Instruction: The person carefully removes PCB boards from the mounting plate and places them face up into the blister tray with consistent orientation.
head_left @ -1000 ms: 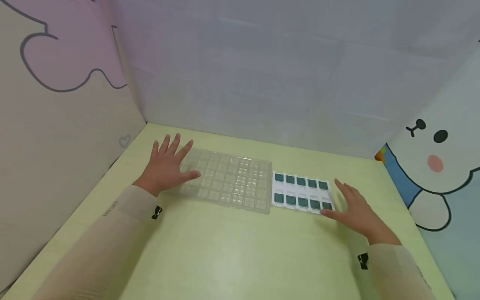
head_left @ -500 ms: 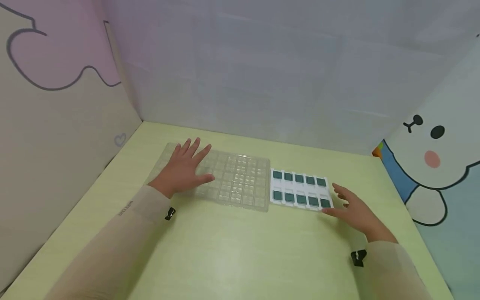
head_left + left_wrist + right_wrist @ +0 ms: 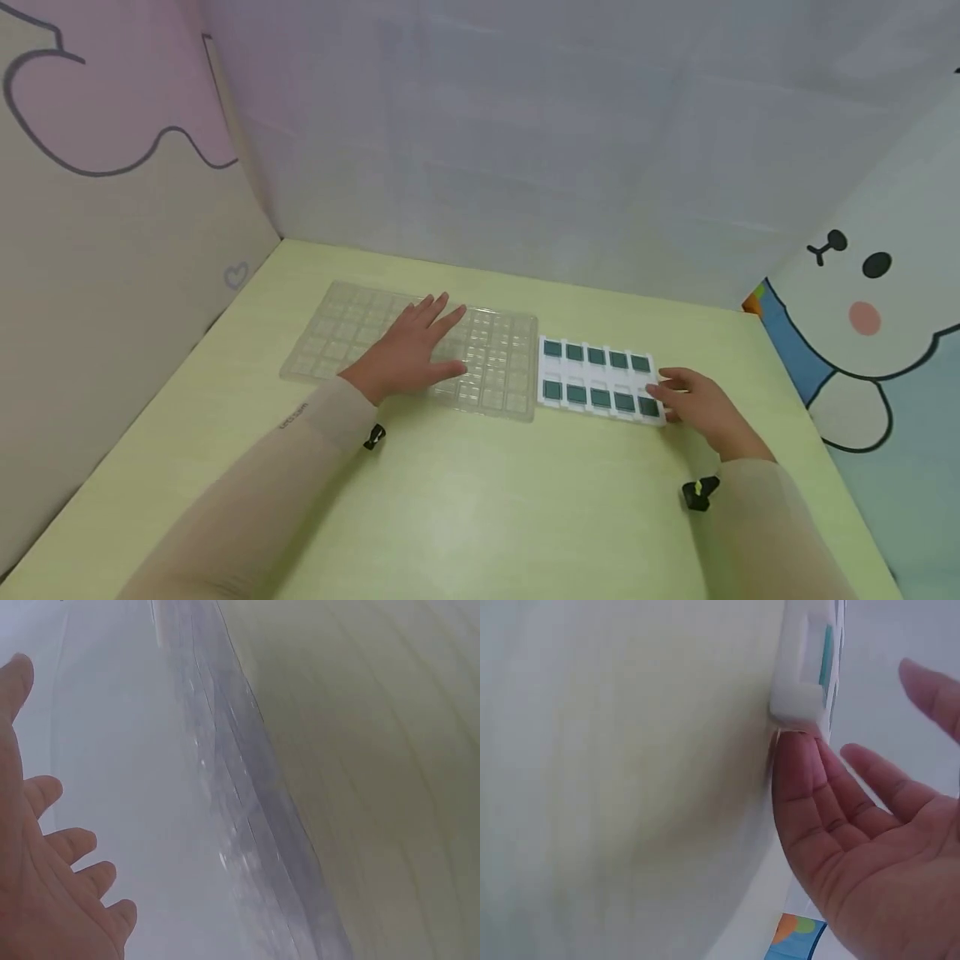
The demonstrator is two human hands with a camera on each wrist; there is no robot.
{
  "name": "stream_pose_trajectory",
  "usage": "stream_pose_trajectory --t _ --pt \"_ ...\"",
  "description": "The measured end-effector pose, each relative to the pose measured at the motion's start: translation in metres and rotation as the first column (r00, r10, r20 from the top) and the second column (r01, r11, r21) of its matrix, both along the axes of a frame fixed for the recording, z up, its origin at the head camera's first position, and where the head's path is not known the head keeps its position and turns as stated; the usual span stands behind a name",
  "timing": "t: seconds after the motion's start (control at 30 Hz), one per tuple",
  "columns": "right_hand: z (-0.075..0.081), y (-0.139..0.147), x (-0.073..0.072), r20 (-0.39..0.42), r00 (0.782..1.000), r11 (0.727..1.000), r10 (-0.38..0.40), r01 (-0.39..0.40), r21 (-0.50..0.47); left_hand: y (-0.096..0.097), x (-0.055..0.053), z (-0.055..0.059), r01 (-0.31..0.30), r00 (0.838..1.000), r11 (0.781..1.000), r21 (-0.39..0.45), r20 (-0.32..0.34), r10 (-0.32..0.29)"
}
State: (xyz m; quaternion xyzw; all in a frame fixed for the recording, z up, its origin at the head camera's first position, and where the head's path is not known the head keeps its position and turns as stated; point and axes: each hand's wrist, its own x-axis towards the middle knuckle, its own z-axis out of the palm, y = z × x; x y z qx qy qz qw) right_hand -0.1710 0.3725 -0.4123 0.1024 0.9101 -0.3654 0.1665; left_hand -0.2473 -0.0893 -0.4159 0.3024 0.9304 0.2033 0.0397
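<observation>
A clear plastic tray with rows of small square pockets lies flat on the table. My left hand is over it, fingers spread; in the left wrist view the fingers hold nothing. Beside the tray's right edge lies a white tray bearing two rows of dark green squares. My right hand is at this white tray's right end. In the right wrist view, several fingertips touch its end edge, while the raised thumb stays apart from it.
Both trays rest on a pale yellow table. A white wall sheet rises along the back. Printed panels stand on both sides, the right panel showing a cartoon animal.
My left hand has moved right across the clear tray, its fingers still spread. My right hand has shifted slightly left, its fingers now bent more and touching the white tray's right end.
</observation>
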Motion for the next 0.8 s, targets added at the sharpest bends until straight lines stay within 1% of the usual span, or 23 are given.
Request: stream_pose_trajectory --t 0.13,0.2,0.33,0.43,0.6,0.8 --pt "-0.001 0.001 -0.010 0.073 0.995 0.997 -0.069 0.070 -0.014 0.012 0.003 -0.001 0.013 1.000 1.000 0.022 0.023 -0.014" --pt "-0.001 0.001 -0.015 0.096 0.990 0.994 -0.103 0.105 -0.012 0.019 0.003 -0.001 0.016 0.999 1.000 0.017 0.032 -0.017" --pt "-0.001 0.000 -0.021 0.098 0.986 0.990 -0.139 0.140 -0.007 0.035 0.004 -0.002 0.024 0.999 0.999 -0.022 0.039 -0.023" --pt "-0.001 0.001 -0.023 0.088 0.986 0.990 -0.141 0.142 -0.004 0.048 0.004 -0.004 0.039 0.999 0.998 -0.043 0.030 -0.038" --pt "-0.004 0.002 -0.026 0.101 0.984 0.988 -0.150 0.153 -0.021 0.067 0.008 -0.005 0.081 0.996 0.996 -0.031 0.039 -0.080" --pt "-0.010 0.005 -0.032 0.121 0.974 0.980 -0.193 0.197 -0.018 0.084 0.013 -0.009 0.111 0.993 0.993 -0.033 0.042 -0.110"
